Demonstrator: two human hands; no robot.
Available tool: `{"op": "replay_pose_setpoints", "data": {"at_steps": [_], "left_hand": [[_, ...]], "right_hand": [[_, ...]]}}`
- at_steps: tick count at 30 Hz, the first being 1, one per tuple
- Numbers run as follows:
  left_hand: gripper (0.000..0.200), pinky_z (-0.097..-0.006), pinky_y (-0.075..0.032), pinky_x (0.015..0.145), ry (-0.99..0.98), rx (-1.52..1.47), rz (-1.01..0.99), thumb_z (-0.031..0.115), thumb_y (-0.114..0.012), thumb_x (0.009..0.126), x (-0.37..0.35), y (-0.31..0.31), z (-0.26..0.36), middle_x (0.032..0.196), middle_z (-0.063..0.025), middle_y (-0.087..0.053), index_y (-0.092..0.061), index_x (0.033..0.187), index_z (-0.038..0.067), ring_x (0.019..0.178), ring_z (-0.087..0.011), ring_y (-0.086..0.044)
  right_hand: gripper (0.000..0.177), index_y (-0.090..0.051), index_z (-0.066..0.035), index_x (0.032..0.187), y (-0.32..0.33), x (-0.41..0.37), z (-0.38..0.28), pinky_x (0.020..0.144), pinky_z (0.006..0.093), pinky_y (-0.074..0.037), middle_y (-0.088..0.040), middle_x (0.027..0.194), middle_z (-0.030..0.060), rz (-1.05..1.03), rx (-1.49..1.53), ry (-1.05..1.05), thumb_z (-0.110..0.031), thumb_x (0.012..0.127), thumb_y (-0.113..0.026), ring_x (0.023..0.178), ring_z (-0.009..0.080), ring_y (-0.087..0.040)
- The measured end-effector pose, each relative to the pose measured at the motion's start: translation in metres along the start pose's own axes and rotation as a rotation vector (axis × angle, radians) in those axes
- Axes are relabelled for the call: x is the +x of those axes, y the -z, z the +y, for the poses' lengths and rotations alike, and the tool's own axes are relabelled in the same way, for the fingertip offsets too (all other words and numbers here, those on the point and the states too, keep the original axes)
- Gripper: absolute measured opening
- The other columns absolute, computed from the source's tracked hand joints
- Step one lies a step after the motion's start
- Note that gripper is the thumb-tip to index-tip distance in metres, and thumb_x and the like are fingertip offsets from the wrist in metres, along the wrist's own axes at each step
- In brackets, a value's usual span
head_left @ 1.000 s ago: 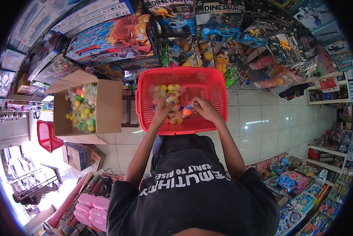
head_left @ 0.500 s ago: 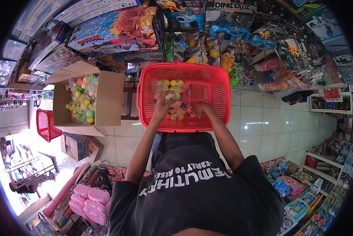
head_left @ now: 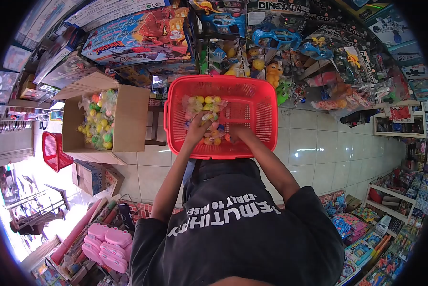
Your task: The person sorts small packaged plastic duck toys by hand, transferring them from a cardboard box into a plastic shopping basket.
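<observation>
Nearest is the person's black printed shirt (head_left: 233,224), soft cotton, with both bare arms reaching away into a red basket (head_left: 266,102). The left hand (head_left: 197,128) is closed on a clear packet of balls (head_left: 205,110), the crinkly film bunched under its fingers. The right hand (head_left: 237,133) is sunk among loose packets (head_left: 214,139) at the near wall of the basket. Its fingers are hidden, so I cannot tell whether it grips anything.

The step in hand looks like sorting these packets inside the basket. A next lift would call for a firm pinch, since the film is slick and the small round balls shift.

The basket is rigid plastic lattice. To its left stands an open cardboard box (head_left: 135,119) of similar packets (head_left: 97,124) on the glossy tiled floor (head_left: 314,148). Boxed toys (head_left: 137,40) fill the far shelves.
</observation>
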State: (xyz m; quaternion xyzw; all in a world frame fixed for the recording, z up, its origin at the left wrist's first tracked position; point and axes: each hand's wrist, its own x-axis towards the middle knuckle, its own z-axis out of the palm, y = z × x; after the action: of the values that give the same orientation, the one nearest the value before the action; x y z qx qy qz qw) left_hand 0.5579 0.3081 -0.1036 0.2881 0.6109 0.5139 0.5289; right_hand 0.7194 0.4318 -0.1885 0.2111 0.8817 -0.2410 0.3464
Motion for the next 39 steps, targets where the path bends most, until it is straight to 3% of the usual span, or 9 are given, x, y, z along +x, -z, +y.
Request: {"op": "replay_pose_setpoints", "data": {"at_steps": [9,12,14,21,26,30,33,35,39], "left_hand": [[0.034,-0.026,-0.054,0.063,-0.025,0.034,0.01,0.016,-0.058,0.086,0.001,-0.004,0.001,0.111,-0.0083,-0.053,-0.05,0.118,0.007,0.089,-0.0148,-0.058],[0.034,-0.0266,-0.055,0.064,-0.021,0.041,-0.006,0.015,-0.058,0.086,0.004,-0.005,0.001,0.113,-0.0095,-0.053,-0.05,0.118,0.007,0.091,-0.0158,-0.059],[0.034,-0.0269,-0.055,0.064,-0.037,0.052,-0.011,0.015,-0.058,0.086,0.006,-0.006,0.0,0.113,-0.0098,-0.053,-0.05,0.118,0.006,0.091,-0.0163,-0.059],[0.038,-0.0288,-0.055,0.066,-0.026,0.096,-0.053,0.015,-0.059,0.085,0.011,-0.01,0.002,0.115,-0.0124,-0.052,-0.048,0.12,0.005,0.091,-0.0162,-0.058],[0.044,-0.0283,-0.054,0.068,-0.012,0.133,-0.083,0.013,-0.06,0.083,0.017,-0.021,0.008,0.109,-0.0129,-0.056,-0.046,0.123,0.001,0.092,-0.016,-0.057],[0.049,-0.029,-0.049,0.078,-0.035,0.317,-0.12,0.013,-0.063,0.078,0.035,-0.026,-0.006,0.107,-0.015,-0.059,-0.048,0.122,-0.002,0.093,-0.017,-0.057],[0.05,-0.0304,-0.046,0.084,-0.064,0.338,-0.19,0.015,-0.065,0.075,0.04,-0.034,0.003,0.109,-0.0175,-0.059,-0.051,0.119,-0.005,0.096,-0.0188,-0.057],[0.051,-0.0297,-0.046,0.083,-0.059,0.368,-0.226,0.015,-0.064,0.077,0.052,-0.032,-0.019,0.111,-0.015,-0.057,-0.048,0.122,-0.002,0.097,-0.0186,-0.057],[0.059,-0.0319,-0.045,0.085,0.033,0.357,-0.205,0.016,-0.067,0.075,0.067,-0.039,-0.035,0.111,-0.0138,-0.057,-0.044,0.125,-0.002,0.1,-0.023,-0.057]], "right_hand": [[0.03,-0.069,-0.007,0.083,0.009,-0.008,-0.01,0.067,0.0355,-0.052,-0.067,0.084,0.014,-0.104,0.049,-0.078,-0.019,0.057,-0.074,0.08,0.0238,-0.065],[0.031,-0.066,-0.006,0.085,-0.023,0.025,0.004,0.065,0.0348,-0.052,-0.067,0.08,0.0111,-0.164,0.17,0.01,-0.021,0.059,-0.074,0.075,0.0218,-0.065],[0.032,-0.064,-0.006,0.087,-0.04,0.037,0.015,0.062,0.0347,-0.052,-0.066,0.074,0.009,-0.05,0.308,0.205,-0.022,0.06,-0.074,0.068,0.0205,-0.065],[0.032,-0.062,-0.002,0.097,0.002,0.002,0.011,0.056,0.0322,-0.049,-0.064,0.073,0.0097,-0.269,0.663,0.071,-0.01,0.066,-0.066,0.068,0.0186,-0.062],[0.027,-0.067,-0.005,0.087,0.003,-0.002,0.008,0.063,0.0322,-0.048,-0.067,0.081,0.0089,-0.387,0.305,0.003,-0.027,0.071,-0.066,0.07,0.0171,-0.062],[0.032,-0.069,-0.006,0.081,0.0,0.001,0.019,0.068,0.0351,-0.05,-0.068,0.078,0.01,-0.34,0.38,0.059,-0.036,0.07,-0.067,0.074,0.021,-0.065],[0.036,-0.066,-0.004,0.091,0.014,-0.019,0.029,0.069,0.0322,-0.048,-0.066,0.086,0.011,-0.193,0.567,0.019,-0.034,0.072,-0.067,0.08,0.0191,-0.062],[0.042,-0.059,-0.004,0.105,0.019,-0.025,0.034,0.074,0.0337,-0.048,-0.065,0.091,0.013,0.264,0.596,-0.004,-0.028,0.073,-0.068,0.089,0.0234,-0.062],[0.052,-0.05,-0.004,0.117,0.018,-0.035,0.038,0.08,0.0357,-0.047,-0.062,0.102,0.0155,0.599,0.791,0.152,-0.021,0.072,-0.07,0.098,0.0266,-0.06]]}}
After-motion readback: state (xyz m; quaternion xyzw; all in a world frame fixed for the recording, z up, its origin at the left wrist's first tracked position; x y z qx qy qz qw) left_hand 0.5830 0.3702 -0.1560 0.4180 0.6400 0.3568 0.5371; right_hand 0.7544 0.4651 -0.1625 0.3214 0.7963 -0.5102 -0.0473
